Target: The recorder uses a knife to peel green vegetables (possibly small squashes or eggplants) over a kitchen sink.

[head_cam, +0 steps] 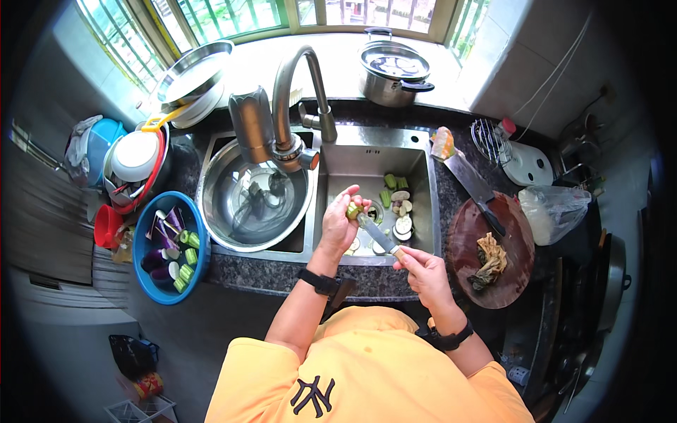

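Over the right sink basin (344, 158), my left hand (339, 221) grips a short piece of ridged green gourd (354, 210). My right hand (424, 272) holds a small knife (382, 236) by its pale handle, and the blade tip meets the gourd piece. Below, in the basin, lie several green gourd pieces (390, 181) and pale round vegetable slices (403, 224) around the drain (375, 211). To the left, a blue plastic basin (138, 232) holds eggplant pieces (155, 260) and cut green gourd (186, 273).
A steel bowl (205, 211) with water fills the left basin under the faucet (283, 90). On the right, a cleaver (465, 177) rests partly on a round wooden chopping board (465, 254) beside dried leafy vegetable (491, 256). A lidded pot (389, 87) stands on the windowsill.
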Demonstrator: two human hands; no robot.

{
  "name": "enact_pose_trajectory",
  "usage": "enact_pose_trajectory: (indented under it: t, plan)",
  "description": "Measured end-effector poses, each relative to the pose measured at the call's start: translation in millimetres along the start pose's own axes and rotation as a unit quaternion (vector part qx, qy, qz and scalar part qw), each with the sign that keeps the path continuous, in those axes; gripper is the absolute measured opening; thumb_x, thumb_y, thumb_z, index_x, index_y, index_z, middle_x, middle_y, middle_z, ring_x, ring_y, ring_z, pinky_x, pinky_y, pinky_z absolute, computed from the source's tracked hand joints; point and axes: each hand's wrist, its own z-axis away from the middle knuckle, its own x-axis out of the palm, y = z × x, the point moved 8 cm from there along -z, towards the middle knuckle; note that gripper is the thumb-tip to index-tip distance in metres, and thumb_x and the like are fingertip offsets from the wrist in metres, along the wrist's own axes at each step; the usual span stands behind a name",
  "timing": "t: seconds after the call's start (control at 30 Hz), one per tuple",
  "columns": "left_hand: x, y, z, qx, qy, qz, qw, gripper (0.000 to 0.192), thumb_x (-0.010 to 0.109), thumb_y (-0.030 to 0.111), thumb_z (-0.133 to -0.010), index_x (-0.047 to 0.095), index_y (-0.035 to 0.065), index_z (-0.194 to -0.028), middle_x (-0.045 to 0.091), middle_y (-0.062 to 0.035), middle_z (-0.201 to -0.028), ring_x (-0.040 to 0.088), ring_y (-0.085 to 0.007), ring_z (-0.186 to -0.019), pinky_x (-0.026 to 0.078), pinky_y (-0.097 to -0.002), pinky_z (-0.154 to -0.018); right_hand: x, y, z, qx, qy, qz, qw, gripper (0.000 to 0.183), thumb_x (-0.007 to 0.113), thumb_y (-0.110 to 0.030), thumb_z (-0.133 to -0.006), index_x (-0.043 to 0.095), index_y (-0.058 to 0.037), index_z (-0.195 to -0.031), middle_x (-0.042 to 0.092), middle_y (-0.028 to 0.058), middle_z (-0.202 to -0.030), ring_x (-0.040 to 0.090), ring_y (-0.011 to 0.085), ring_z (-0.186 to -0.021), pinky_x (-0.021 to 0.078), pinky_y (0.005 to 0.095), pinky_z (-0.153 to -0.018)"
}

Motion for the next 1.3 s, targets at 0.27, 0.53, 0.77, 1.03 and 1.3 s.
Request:
enact_pose_trajectory:
  t: [0.27, 0.53, 0.77, 1.03, 1.3]
  plan:
    - [-24.4, -20.5, -7.2, -0.105, 0.045, -0.035, 0.993, 0.024, 0.039, 0.013, -0.098, 0.052, -0.0034, -0.107, 0.063, -0.0151, -0.091, 0.061, -0.0303, -0.097, 0.049, -0.0386, -0.085, 33.9, -65.5, 25.8, -0.361, 0.081, 0.505, 0.780, 0.025, 0.061, -0.001, -0.082, 0.065, -0.0006, -0.107, 0.069, 0.0157, -0.084, 0.068, 0.0142, -0.076, 0.0502, 0.0253, -0.064]
    - [0.2, -23.8, -12.6, -0.058, -0.005, 0.140, 0.988, 0.023, 0.044, 0.019, -0.097, 0.056, 0.0004, -0.099, 0.063, -0.0107, -0.084, 0.061, -0.0297, -0.099, 0.045, -0.0411, -0.095, -7.7, -2.6, -9.1, 0.014, -0.013, 0.004, 1.000, 0.023, 0.059, -0.003, -0.087, 0.064, 0.0053, -0.108, 0.069, 0.0076, -0.083, 0.063, 0.0102, -0.067, 0.0488, 0.0225, -0.060]
    - [-22.9, -46.0, -11.4, -0.194, 0.032, 0.000, 0.981, 0.034, 0.041, 0.031, -0.098, 0.057, 0.0015, -0.096, 0.061, -0.0118, -0.080, 0.062, -0.0297, -0.088, 0.048, -0.0445, -0.085, 26.0, -71.4, 16.3, -0.368, 0.105, 0.531, 0.756, 0.027, 0.063, -0.005, -0.084, 0.064, -0.0001, -0.110, 0.070, 0.0114, -0.083, 0.066, 0.0126, -0.075, 0.0498, 0.0249, -0.063]
    - [6.8, -47.3, -14.0, -0.145, -0.029, 0.182, 0.972, 0.034, 0.037, 0.032, -0.099, 0.056, 0.0060, -0.089, 0.062, -0.0116, -0.090, 0.055, -0.0325, -0.109, 0.037, -0.0437, -0.099, -11.6, 3.8, -12.5, 0.062, -0.004, -0.092, 0.994, 0.022, 0.060, -0.010, -0.089, 0.066, 0.0011, -0.107, 0.067, 0.0023, -0.076, 0.043, 0.0012, -0.048, 0.0328, 0.0149, -0.044]
    - [-12.3, -41.0, -18.4, -0.121, 0.029, -0.154, 0.980, 0.031, 0.041, 0.031, -0.099, 0.055, 0.0060, -0.090, 0.062, -0.0088, -0.084, 0.065, -0.0277, -0.084, 0.049, -0.0355, -0.078, 20.4, -76.7, 25.9, -0.383, 0.146, 0.555, 0.724, 0.021, 0.063, -0.006, -0.081, 0.068, -0.0066, -0.102, 0.068, 0.0126, -0.086, 0.065, 0.0289, -0.076, 0.0515, 0.0309, -0.064]
